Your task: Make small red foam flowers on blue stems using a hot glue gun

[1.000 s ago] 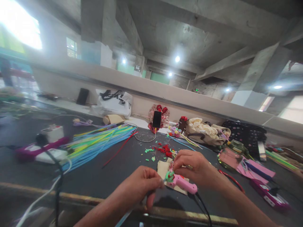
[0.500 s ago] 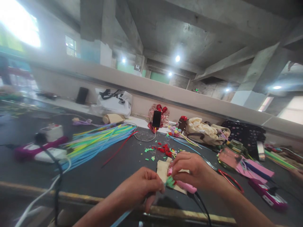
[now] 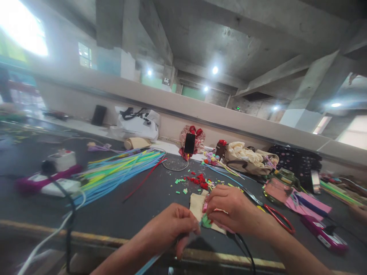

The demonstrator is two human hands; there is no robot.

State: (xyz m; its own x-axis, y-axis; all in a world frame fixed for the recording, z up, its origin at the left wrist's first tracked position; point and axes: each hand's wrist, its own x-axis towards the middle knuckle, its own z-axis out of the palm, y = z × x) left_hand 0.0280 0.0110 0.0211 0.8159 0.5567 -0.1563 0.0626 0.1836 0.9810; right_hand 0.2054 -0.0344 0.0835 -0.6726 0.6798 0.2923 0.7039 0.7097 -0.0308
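My left hand (image 3: 180, 225) is closed in a pinch on a blue fuzzy stem (image 3: 147, 265), whose lower length hangs past the table edge. At the pinched end, a green fuzzy piece (image 3: 206, 221) with a bit of red is beside my right fingertips. My right hand (image 3: 229, 206) is closed, fingers bent down over a pink corded tool (image 3: 205, 207); what its fingertips hold is hidden. Under the tool lies a beige cloth pad (image 3: 196, 206). Small red pieces (image 3: 202, 181) and green bits (image 3: 177, 192) are scattered just beyond.
Scissors with red handles (image 3: 279, 218) lie right of my right hand. A bundle of coloured fuzzy stems (image 3: 123, 172) spreads at left, near a power strip (image 3: 57, 185). A propped phone (image 3: 189, 143), a jar (image 3: 276, 189) and a cloth bag (image 3: 243, 158) stand farther back.
My right hand has shifted slightly left and lower over the pink tool, covering more of its handle. My left hand stays nearly still. Yellow bits show beside the scissors.
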